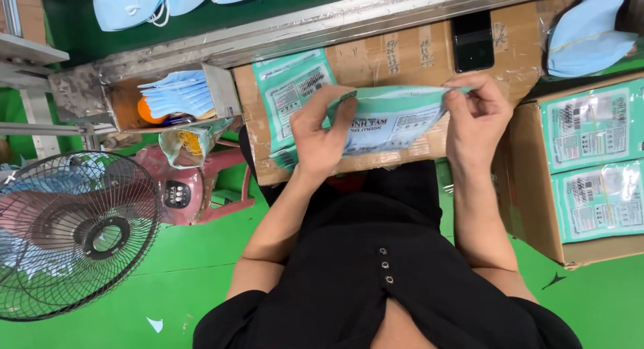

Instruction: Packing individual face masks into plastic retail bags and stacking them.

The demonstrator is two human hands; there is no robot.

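Left hand: closed on the left end of a teal printed pouch, thumb across its front, fingers curled behind.
Right hand: pinches the pouch's upper right corner between thumb and fingertips, the other fingers bent loosely.
Pouch: spans the gap between both hands, held flat and roughly level just above a cardboard work surface; something pale blue seems to sit inside, though the glare makes that unsure.
Behind the pouch: a second teal pouch lies flat on the cardboard, just left of the left hand.
Far side: a dark phone rests on the cardboard above the right hand.
Left: an open bin holds stacked blue masks.
Right: a carton filled with more teal pouches.
Floor: a standing fan on green ground.
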